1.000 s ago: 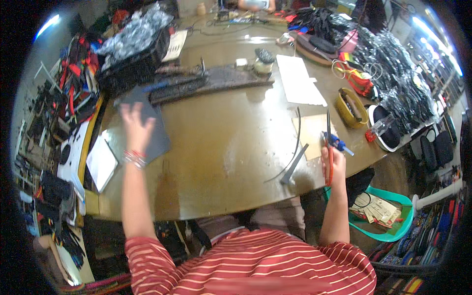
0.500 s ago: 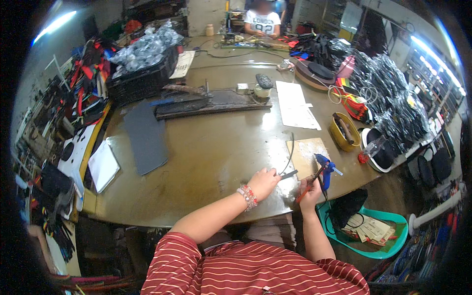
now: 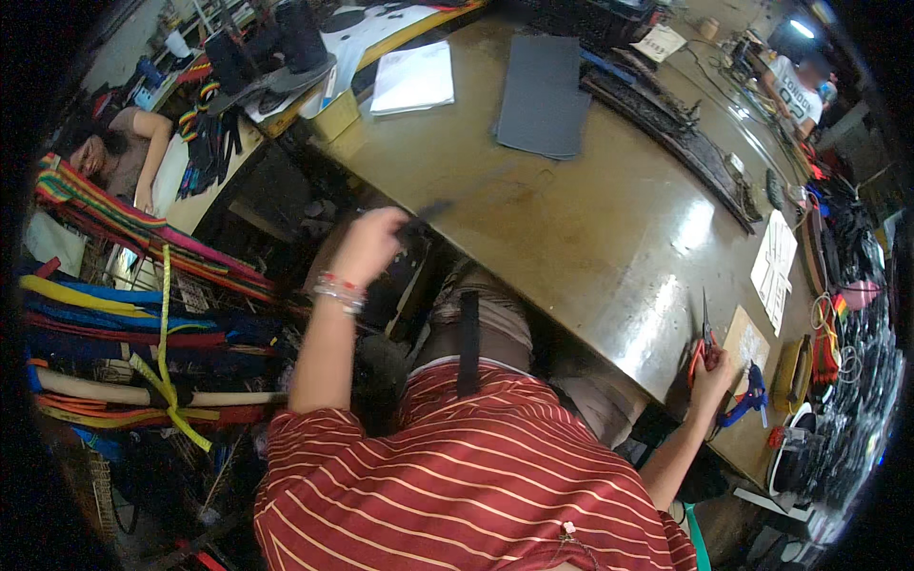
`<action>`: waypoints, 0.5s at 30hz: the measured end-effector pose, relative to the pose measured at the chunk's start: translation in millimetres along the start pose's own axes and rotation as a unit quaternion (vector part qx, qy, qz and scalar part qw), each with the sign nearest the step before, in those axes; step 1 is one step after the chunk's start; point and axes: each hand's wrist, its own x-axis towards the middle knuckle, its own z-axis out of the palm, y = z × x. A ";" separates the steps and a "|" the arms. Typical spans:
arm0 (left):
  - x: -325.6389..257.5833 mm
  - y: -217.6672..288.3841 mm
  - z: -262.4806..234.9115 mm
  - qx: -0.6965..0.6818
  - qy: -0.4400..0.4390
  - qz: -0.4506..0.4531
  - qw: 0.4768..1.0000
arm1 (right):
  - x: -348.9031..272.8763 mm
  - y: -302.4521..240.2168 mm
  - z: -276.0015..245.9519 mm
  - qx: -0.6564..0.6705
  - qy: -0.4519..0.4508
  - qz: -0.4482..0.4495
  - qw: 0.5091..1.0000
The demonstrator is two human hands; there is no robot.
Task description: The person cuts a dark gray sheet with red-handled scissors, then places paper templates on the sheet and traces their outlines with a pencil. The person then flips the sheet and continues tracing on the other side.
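Note:
My left hand (image 3: pixel 369 249) is out past the table's near edge on the left, blurred by motion. From its closed fingers a dark smeared strip (image 3: pixel 433 209) reaches over the edge. My right hand (image 3: pixel 712 377) is closed on orange-handled scissors (image 3: pixel 705 333), their blades pointing away from me. Beside that hand, a blue glue gun (image 3: pixel 746 398) lies by a tan board (image 3: pixel 746 338) on the table (image 3: pixel 590 247). A black strap (image 3: pixel 469 333) hangs down my front, over my lap.
Colourful webbing straps (image 3: pixel 143 314) hang at the left, with a yellow tape among them. One person (image 3: pixel 143 152) is there; another (image 3: pixel 793 90) sits at the far end. White sheets (image 3: pixel 414 78), grey sheets (image 3: pixel 540 100) and a yellow tub (image 3: pixel 792 371) lie on the table.
My view has turned left. My left hand has swung left with the strip, away from the glue gun. The right hand keeps the scissors.

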 end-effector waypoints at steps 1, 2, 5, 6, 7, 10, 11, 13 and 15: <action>-7.6 -20.0 -23.0 0.063 -0.020 -0.098 0.993 | 8.3 -4.7 -2.7 0.040 -0.036 -0.037 0.998; -12.0 -35.7 -44.8 0.098 -0.024 -0.148 0.984 | 13.8 -12.5 -5.7 -0.018 -0.025 -0.120 0.992; -17.1 -38.5 -79.9 0.309 -0.044 -0.231 0.922 | 30.1 -61.3 -27.8 -0.102 0.030 -0.215 0.971; -15.2 -22.2 -83.2 0.348 -0.017 -0.274 0.896 | 29.5 -85.4 -37.8 -0.079 0.075 -0.238 0.965; -2.4 0.4 -81.9 0.230 0.055 -0.141 0.961 | 26.5 -110.5 -51.8 0.017 0.043 -0.212 0.976; 16.5 106.7 -66.7 -0.207 0.057 0.126 0.968 | -14.5 -180.6 -101.2 0.353 -0.028 -0.241 0.904; 8.0 148.6 -60.4 -0.349 0.030 0.205 0.914 | -27.6 -200.1 -117.4 0.403 -0.038 -0.317 0.858; -1.8 220.6 -50.0 -0.531 -0.098 0.398 0.742 | -47.2 -231.5 -139.8 0.576 -0.133 -0.393 0.704; -1.9 268.7 -41.3 -0.625 -0.191 0.487 0.579 | -60.9 -252.5 -156.0 0.689 -0.177 -0.450 0.540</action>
